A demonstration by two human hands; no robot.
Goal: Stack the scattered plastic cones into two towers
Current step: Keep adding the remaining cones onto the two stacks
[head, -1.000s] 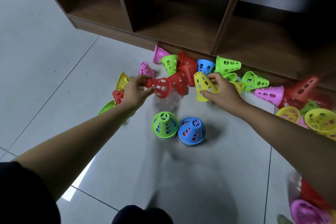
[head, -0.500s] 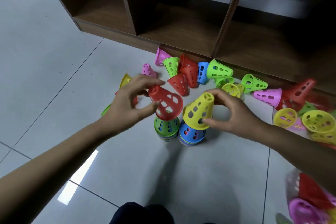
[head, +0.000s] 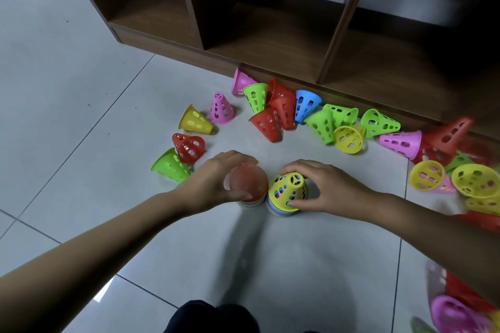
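Two short stacks of perforated plastic cones stand side by side on the tiled floor. My left hand (head: 213, 184) grips a blurred red cone (head: 250, 184) seated on the left stack (head: 251, 204). My right hand (head: 328, 188) holds a yellow cone (head: 288, 188) on top of the right stack (head: 281, 211), fingers curled round its sides. Several loose cones lie scattered behind: a red one (head: 266, 124), a blue one (head: 304, 105), a pink one (head: 221, 109), a yellow one (head: 193, 120) and a green one (head: 169, 166).
A brown wooden shelf unit (head: 270, 43) runs along the back, with cones lying against its base. More cones crowd the right edge, among them a yellow one (head: 426, 176) and a pink one (head: 400, 143). Another pile (head: 460, 313) sits at the bottom right. My dark knee (head: 211, 317) shows below.
Both hands came down from above the stacks. The red cone now sits over the green-topped left stack and the yellow cone over the blue-topped right stack.
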